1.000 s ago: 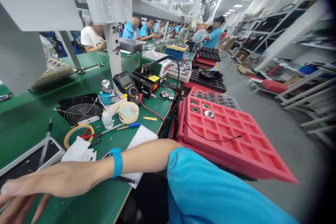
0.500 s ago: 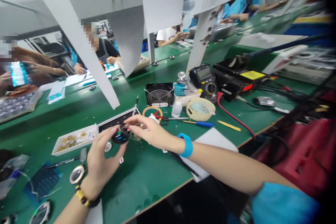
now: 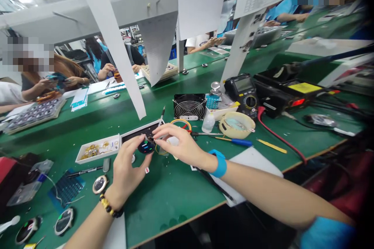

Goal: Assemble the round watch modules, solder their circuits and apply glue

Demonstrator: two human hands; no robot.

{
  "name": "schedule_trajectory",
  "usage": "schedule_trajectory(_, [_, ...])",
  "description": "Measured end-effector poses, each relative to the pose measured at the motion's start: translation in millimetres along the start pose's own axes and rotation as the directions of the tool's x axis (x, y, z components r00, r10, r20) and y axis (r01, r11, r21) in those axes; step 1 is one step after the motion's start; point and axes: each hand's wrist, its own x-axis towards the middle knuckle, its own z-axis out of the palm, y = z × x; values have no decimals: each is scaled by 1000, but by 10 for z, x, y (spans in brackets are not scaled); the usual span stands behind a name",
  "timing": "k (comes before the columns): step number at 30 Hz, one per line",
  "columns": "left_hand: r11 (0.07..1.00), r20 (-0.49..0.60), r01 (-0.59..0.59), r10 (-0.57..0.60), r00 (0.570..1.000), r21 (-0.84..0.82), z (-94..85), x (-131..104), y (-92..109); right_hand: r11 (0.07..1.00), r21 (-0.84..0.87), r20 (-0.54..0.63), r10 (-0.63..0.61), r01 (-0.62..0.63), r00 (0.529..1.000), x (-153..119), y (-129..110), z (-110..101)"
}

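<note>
My left hand (image 3: 128,167) grips a round black watch screen (image 3: 145,148) by its rim, thumb below and fingers above. Small coloured marks glow on its face. At the screen's right edge, the fingertips of my right hand (image 3: 184,144) are drawn together; whatever they pinch there is too small to make out. Just behind the hands lies an open white box with a dark inside (image 3: 134,137). A white tray of small golden parts (image 3: 97,148) stands to its left. Near my left wrist lies a round watch case with a gold rim (image 3: 99,184).
Further watch cases (image 3: 63,221) lie at the front left. Behind my right hand are a fan (image 3: 189,107), a yellowish bowl (image 3: 236,125), a multimeter (image 3: 242,91) and a blue-handled screwdriver (image 3: 241,142). A hanging white strip (image 3: 117,42) comes down ahead. Co-workers sit across the bench.
My head view has turned a little left, so the bench appears shifted right. Both hands stay at the watch screen with nearly the same grip.
</note>
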Motion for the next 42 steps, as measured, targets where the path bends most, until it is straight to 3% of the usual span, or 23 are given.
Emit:
schedule_trajectory(4, [1000, 21, 15, -14, 1000, -17, -5, 9, 17, 999, 11, -16, 35, -35, 999, 19, 0, 5])
schedule_trajectory(10, [988, 7, 128, -128, 992, -90, 2, -19, -26, 956, 140, -15, 262, -257, 965, 50, 60, -5])
schedule_trajectory(14, [948, 42, 261, -258, 965, -182, 14, -37, -52, 906, 217, 51, 361, -363, 931, 60, 95, -20])
schedule_trajectory(18, [918, 92, 321, -308, 947, -234, 17, -30, -42, 843, 299, 138, 425, -446, 895, 59, 109, -12])
schedule_trajectory(24, [886, 139, 379, -353, 925, -268, 7, -10, -17, 801, 360, 182, 442, -478, 878, 72, 90, -22])
schedule_trajectory(33, [756, 172, 530, -505, 846, -385, 21, 31, 20, 776, 362, 215, 470, -517, 856, 82, 79, -43])
schedule_trajectory(42, [720, 199, 564, -533, 822, -404, 27, 24, 44, 718, 401, 283, 494, -569, 822, 83, 59, -40])
